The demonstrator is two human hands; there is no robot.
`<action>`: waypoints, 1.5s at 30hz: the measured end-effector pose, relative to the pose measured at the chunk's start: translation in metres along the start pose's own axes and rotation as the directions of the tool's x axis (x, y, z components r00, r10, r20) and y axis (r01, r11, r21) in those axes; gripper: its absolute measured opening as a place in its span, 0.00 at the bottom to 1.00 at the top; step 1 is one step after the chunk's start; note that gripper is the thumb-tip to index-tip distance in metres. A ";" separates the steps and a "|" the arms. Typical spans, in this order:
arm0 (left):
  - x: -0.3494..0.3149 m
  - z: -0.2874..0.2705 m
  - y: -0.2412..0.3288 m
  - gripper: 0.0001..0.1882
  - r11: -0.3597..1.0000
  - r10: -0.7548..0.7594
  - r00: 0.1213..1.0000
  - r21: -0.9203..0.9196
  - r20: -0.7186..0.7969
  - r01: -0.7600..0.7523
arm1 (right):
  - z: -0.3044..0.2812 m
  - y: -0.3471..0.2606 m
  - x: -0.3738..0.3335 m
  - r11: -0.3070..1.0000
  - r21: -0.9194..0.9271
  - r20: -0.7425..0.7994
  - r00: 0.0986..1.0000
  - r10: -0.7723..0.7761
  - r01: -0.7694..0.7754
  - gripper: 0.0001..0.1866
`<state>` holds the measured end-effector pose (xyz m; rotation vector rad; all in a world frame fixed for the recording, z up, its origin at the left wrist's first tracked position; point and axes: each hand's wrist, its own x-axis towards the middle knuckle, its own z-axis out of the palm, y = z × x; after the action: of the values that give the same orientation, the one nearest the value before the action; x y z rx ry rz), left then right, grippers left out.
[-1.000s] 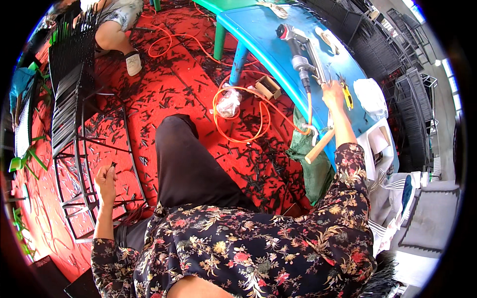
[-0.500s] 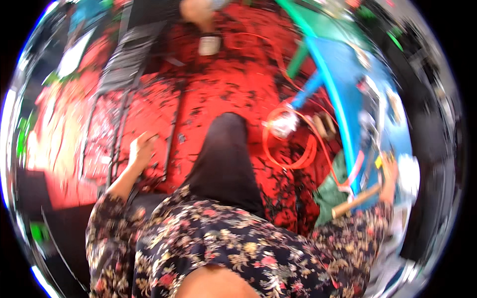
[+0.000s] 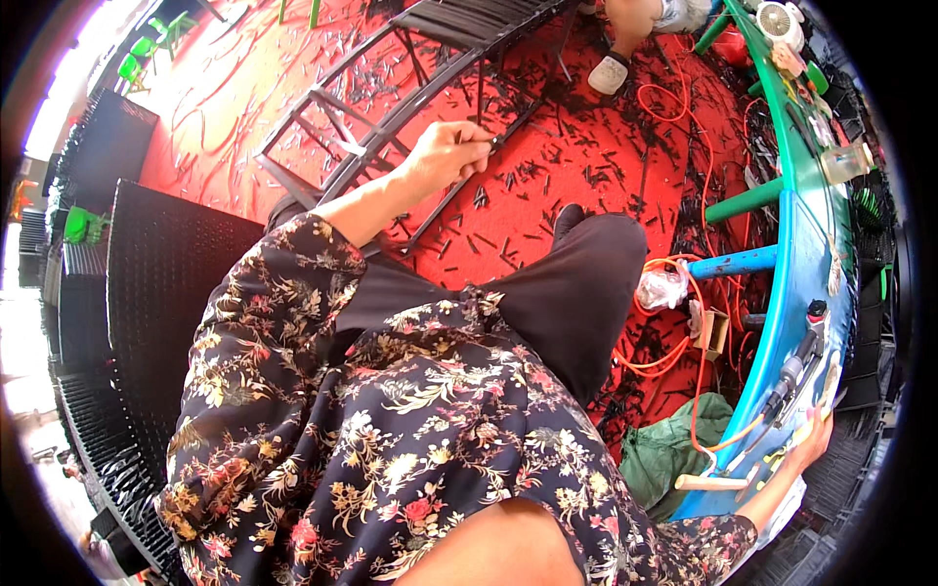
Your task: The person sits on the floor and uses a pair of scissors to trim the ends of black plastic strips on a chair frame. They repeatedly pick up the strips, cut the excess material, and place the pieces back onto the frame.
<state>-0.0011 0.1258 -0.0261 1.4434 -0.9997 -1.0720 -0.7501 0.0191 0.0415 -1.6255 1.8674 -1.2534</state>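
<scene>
Black woven panels [image 3: 156,293] stand stacked along the left side of the red floor [image 3: 576,166], which is strewn with short black offcuts. Just right of them a black metal frame [image 3: 391,107] lies on that floor, running from its middle up toward the far edge. The left hand [image 3: 445,156] reaches out over this frame, its fingers [image 3: 476,140] pinched nearly shut on a thin black strip [image 3: 503,135] that lies against one of the frame's bars. The person's black-trousered leg [image 3: 576,293] stretches out below the hand, under a dark flowered sleeve [image 3: 283,293].

Further right, an orange cable [image 3: 684,322] loops on the floor near a crumpled clear bag [image 3: 660,288], beside the blue leg of the counter [image 3: 796,254]. A green cloth [image 3: 674,449] lies on the floor under the counter's near end. A soldering-type tool [image 3: 791,376], as far as the bent view shows, rests along the counter's near edge. The right hand [image 3: 806,439] lies at the counter's near corner, close to a wooden handle [image 3: 713,481]; whether its fingers grip anything I cannot tell.
</scene>
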 end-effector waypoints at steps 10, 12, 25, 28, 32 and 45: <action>-0.003 0.041 0.012 0.07 0.996 0.088 0.996 -0.002 -0.032 -0.089 | 0.326 -0.229 -0.159 0.790 0.522 0.816 0.457 -0.354 -0.321 0.32; -0.007 0.045 0.019 0.07 0.991 0.137 0.989 0.001 -0.049 -0.137 | 0.352 -0.247 -0.186 0.828 0.532 0.794 0.444 -0.415 -0.178 0.29; -0.022 0.055 0.015 0.05 0.972 0.192 0.980 -0.124 -0.060 -0.198 | 0.387 -0.275 -0.198 0.817 0.548 0.809 0.363 -0.463 -0.179 0.27; -0.023 0.055 0.015 0.05 0.978 0.174 0.984 -0.109 -0.036 -0.177 | 0.388 -0.273 -0.193 0.820 0.549 0.815 0.318 -0.484 -0.158 0.29; -0.026 0.054 0.011 0.05 0.983 0.162 0.987 -0.082 -0.024 -0.163 | 0.396 -0.263 -0.189 0.807 0.583 0.796 0.270 -0.542 -0.099 0.32; -0.038 0.058 0.018 0.04 0.975 0.162 0.986 -0.148 -0.046 -0.167 | 0.395 -0.255 -0.193 0.746 0.622 0.678 0.313 -0.665 0.238 0.36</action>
<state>-0.0677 0.1458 -0.0085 1.2304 -0.9744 -0.9778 -0.2473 0.0629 -0.0205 -2.0321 0.4063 -0.5991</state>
